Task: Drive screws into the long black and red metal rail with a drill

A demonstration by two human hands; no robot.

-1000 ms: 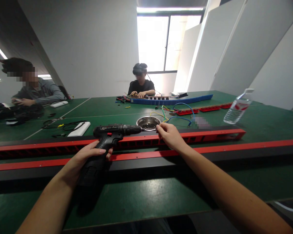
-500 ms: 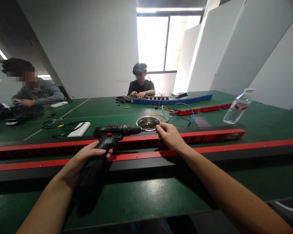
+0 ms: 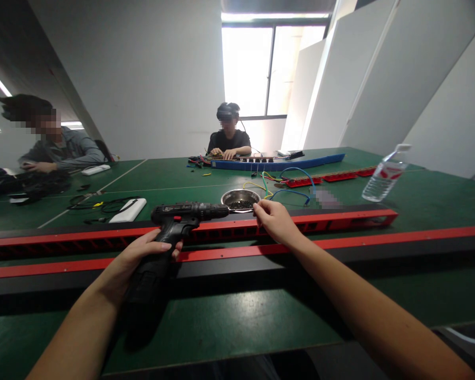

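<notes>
My left hand (image 3: 150,250) is wrapped round the grip of a black cordless drill (image 3: 178,214), which points right. A thin bit (image 3: 239,210) sticks out of its chuck. At the tip of that bit, the fingers of my right hand (image 3: 275,216) are pinched together; whatever is between them is too small to make out. Just behind the bit stands a round metal bowl (image 3: 225,196) with many small dark pieces in it. Below both hands run two long red and black bars, a nearer one (image 3: 217,254) and a farther one (image 3: 103,233).
A clear plastic bottle (image 3: 383,174) stands at the right. Coloured wires (image 3: 291,191), red strips (image 3: 338,177) and a long blue bar (image 3: 277,163) lie beyond the bowl. A white box (image 3: 129,210) and black cables are at left. Two people sit across the green table (image 3: 206,327).
</notes>
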